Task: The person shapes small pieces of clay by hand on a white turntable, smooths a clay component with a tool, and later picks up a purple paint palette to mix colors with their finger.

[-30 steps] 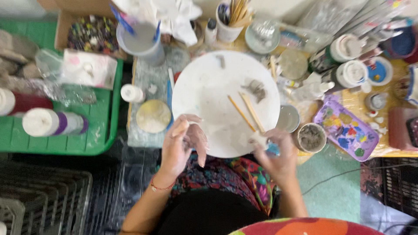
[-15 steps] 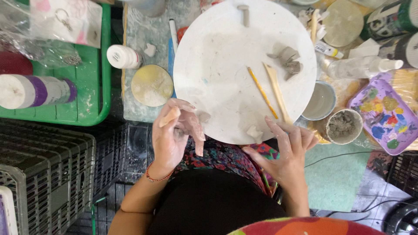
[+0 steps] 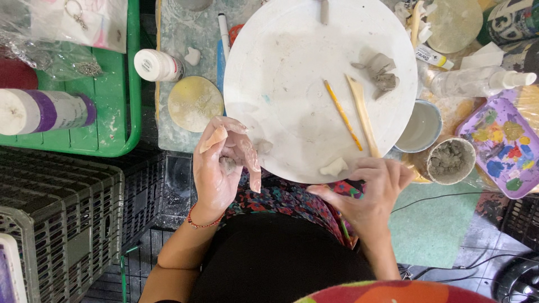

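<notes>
The small clay piece (image 3: 229,164) now sits cupped in the left hand (image 3: 222,168), just off the near rim of the round white board (image 3: 281,84), fingers curled on it as before; the right hand (image 3: 370,193) has come back off the board, its grip loosely apart and empty, beside a pale clay lump (image 3: 334,167); the wooden modelling tool (image 3: 362,115) and yellow brush (image 3: 342,115) lie untouched, so shaping looks hand-done for now.

Upper left: clear plastic bag (image 3: 53,33) with a pink-and-white card inside, on the green tray (image 3: 120,120). Left edge: white cylinder container with purple band label (image 3: 48,111), lying on its side. Upper centre-left: small white bottle (image 3: 157,65), printed label on its cap end. Upper right: small white tube (image 3: 431,56), blue-yellow label; clear spray bottle (image 3: 477,81); dark patterned can (image 3: 514,19) at the corner.
</notes>
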